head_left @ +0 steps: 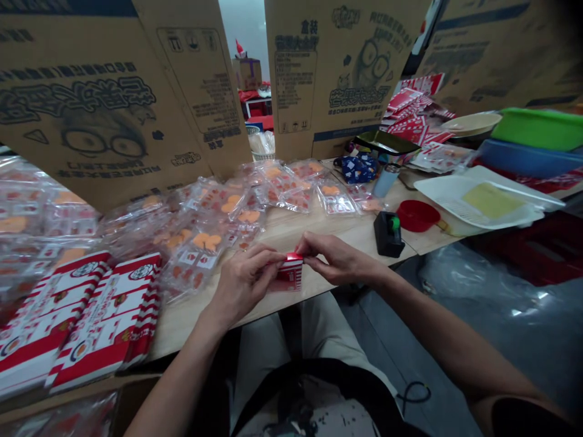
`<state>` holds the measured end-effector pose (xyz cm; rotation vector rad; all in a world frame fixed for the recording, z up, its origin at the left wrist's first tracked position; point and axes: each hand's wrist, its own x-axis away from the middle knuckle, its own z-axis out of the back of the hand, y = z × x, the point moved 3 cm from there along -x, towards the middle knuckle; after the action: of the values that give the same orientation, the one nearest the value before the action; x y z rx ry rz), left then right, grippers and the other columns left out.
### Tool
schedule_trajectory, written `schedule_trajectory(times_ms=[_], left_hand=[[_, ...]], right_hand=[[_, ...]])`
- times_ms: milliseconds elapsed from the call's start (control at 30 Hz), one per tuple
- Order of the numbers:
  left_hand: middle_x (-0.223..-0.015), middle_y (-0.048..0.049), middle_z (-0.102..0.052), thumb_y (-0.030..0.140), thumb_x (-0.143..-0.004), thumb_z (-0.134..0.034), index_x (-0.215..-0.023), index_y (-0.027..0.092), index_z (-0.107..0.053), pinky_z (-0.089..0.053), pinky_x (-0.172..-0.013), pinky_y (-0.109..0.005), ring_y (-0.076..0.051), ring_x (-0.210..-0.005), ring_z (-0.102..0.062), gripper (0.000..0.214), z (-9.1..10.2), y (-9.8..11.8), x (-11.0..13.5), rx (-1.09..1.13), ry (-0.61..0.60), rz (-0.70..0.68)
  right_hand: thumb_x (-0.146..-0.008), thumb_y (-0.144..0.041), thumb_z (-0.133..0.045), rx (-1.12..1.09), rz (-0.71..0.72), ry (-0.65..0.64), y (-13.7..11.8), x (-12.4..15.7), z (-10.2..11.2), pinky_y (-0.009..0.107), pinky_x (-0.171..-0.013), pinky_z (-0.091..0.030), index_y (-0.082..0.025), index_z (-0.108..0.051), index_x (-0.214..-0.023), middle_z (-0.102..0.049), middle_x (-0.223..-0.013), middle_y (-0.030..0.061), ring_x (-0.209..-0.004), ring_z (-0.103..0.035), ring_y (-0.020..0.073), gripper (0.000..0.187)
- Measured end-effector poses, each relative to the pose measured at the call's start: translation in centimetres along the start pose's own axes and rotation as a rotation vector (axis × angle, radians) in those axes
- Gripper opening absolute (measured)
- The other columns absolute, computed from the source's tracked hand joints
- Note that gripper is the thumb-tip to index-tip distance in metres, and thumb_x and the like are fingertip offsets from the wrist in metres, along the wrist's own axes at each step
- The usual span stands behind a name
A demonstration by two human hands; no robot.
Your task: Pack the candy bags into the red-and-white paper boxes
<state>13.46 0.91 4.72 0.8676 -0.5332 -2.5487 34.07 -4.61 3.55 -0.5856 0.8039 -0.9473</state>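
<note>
A small red-and-white striped paper box stands at the table's front edge between my hands. My left hand grips its left side near the top, thumb and fingers closed. From the right, my right hand pinches the box's upper right corner. The red top edge catches the light; much of the left side is hidden by my fingers. Clear plastic packets with orange and red pieces lie just beyond my left hand. To the right of my right hand sits a black tape dispenser with a green core.
Stacks of flat red-and-white cartons lie at the left. Tall cardboard boxes wall off the back. On the right are a red bowl, a white tray, a green basin and a light-blue bottle.
</note>
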Motion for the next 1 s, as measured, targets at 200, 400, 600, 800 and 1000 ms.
schedule_trajectory(times_ms=[200,400,600,800,1000], left_hand=[[-0.104,-0.0065,-0.073,0.013,-0.099,-0.050,-0.109,0.020,-0.068,-0.052,-0.075,-0.026,-0.016,-0.089,-0.070,0.022,0.0,0.1,-0.1,-0.086,0.006,-0.108],[-0.112,-0.0087,-0.072,0.023,-0.099,-0.056,-0.115,0.021,-0.069,-0.055,-0.081,-0.029,-0.019,-0.098,-0.071,0.021,0.4,-0.3,-0.1,-0.065,-0.075,-0.121],[-0.110,-0.0063,-0.076,0.021,-0.098,-0.059,-0.115,0.026,-0.072,-0.055,-0.083,-0.030,-0.017,-0.096,-0.073,0.022,0.1,-1.7,0.9,-0.176,0.088,-0.214],[-0.118,-0.0065,-0.075,0.027,-0.097,-0.062,-0.118,0.025,-0.069,-0.049,-0.089,-0.038,-0.022,-0.099,-0.071,0.022,-0.6,-1.2,1.5,-0.375,0.096,-0.264],[-0.108,-0.0052,-0.077,0.025,-0.100,-0.058,-0.113,0.026,-0.069,-0.046,-0.084,-0.035,-0.021,-0.093,-0.071,0.018,-1.2,-1.1,1.0,-0.507,0.193,-0.146]], right_hand=[[-0.085,-0.008,-0.053,0.185,0.038,0.001,-1.5,-0.8,0.4,0.027,-0.062,-0.041,-0.020,-0.050,-0.086,-0.060,-0.080,0.0015,-0.068,-0.050,0.0144,0.012],[-0.076,-0.001,-0.049,0.540,0.066,0.067,-3.2,-1.1,-1.7,0.032,-0.063,-0.039,-0.021,-0.046,-0.087,-0.059,-0.086,0.0079,-0.072,-0.049,0.0195,0.023],[-0.083,0.001,-0.044,0.470,0.166,0.081,-2.7,0.4,-2.8,0.037,-0.079,-0.051,-0.020,-0.048,-0.098,-0.060,-0.098,0.0113,-0.090,-0.056,0.0242,0.026],[-0.090,-0.001,-0.042,0.463,0.283,0.242,-1.5,0.9,-3.8,0.042,-0.087,-0.054,-0.021,-0.054,-0.114,-0.061,-0.107,0.0119,-0.100,-0.058,0.0256,0.033],[-0.090,-0.007,-0.051,0.133,0.060,0.435,1.5,1.4,-4.8,0.038,-0.082,-0.057,-0.024,-0.050,-0.124,-0.063,-0.110,0.0087,-0.094,-0.064,0.0210,0.039]])
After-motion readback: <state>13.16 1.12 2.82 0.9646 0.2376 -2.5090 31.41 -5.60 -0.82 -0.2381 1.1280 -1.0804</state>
